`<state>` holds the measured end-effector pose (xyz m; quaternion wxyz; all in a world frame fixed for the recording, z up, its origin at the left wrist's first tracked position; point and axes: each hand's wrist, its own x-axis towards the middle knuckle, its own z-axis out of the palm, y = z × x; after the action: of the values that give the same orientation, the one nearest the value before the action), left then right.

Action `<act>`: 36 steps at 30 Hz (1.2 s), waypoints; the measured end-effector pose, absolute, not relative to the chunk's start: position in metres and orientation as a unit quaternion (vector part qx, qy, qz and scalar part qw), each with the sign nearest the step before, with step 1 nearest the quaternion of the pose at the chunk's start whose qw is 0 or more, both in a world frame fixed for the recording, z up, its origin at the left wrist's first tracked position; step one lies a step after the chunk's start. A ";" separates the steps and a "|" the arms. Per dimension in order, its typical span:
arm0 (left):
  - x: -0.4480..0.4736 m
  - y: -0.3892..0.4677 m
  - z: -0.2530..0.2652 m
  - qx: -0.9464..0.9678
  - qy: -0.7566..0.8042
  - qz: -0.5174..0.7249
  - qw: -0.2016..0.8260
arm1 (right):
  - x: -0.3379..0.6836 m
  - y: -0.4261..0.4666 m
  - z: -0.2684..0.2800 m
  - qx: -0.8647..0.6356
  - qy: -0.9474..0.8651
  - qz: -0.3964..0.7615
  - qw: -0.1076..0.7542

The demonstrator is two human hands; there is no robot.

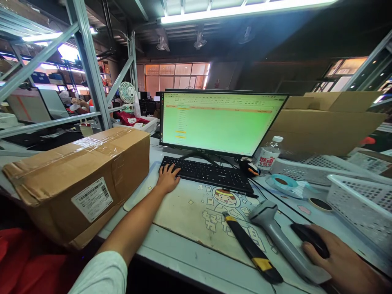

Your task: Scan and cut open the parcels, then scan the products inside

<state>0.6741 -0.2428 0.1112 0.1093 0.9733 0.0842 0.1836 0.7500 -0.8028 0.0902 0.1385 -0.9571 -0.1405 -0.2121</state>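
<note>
My left hand (168, 179) lies with its fingers spread on the left end of a black keyboard (211, 173). At the lower right, my right hand (339, 255) is wrapped round a black computer mouse (310, 239). Just left of that hand lies a grey barcode scanner (284, 241) on its side. A black and yellow utility knife (249, 247) rests beside the scanner on a printed desk mat (183, 216). Behind the keyboard stands a monitor (217, 124) showing a green spreadsheet.
A taped cardboard box (128, 163) with a label stands left. Right of the monitor are a water bottle (268, 155), a blue tape roll (283, 182), a white plastic basket (361, 204) and a large open carton (324, 126). A metal rack post (88, 61) rises behind the box.
</note>
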 end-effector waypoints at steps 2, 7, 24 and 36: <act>0.674 -0.243 0.112 0.974 0.084 0.181 0.110 | 0.752 -0.805 0.087 -0.956 -0.146 -0.203 0.152; 0.673 -0.244 0.113 0.974 0.083 0.181 0.109 | 0.756 -0.812 0.080 -0.955 -0.152 -0.193 0.169; 0.666 -0.249 0.124 0.966 0.077 0.235 0.080 | 0.737 -0.784 0.106 -0.946 -0.129 -0.197 0.224; 0.711 -0.327 0.147 0.977 -0.037 0.188 0.090 | 0.726 -0.777 0.113 -0.957 -0.127 -0.176 0.191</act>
<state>0.7107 -0.3266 0.1473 0.0904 0.9773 -0.0371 0.1877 0.7264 -0.7772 0.1130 0.1915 -0.9571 -0.1273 -0.1763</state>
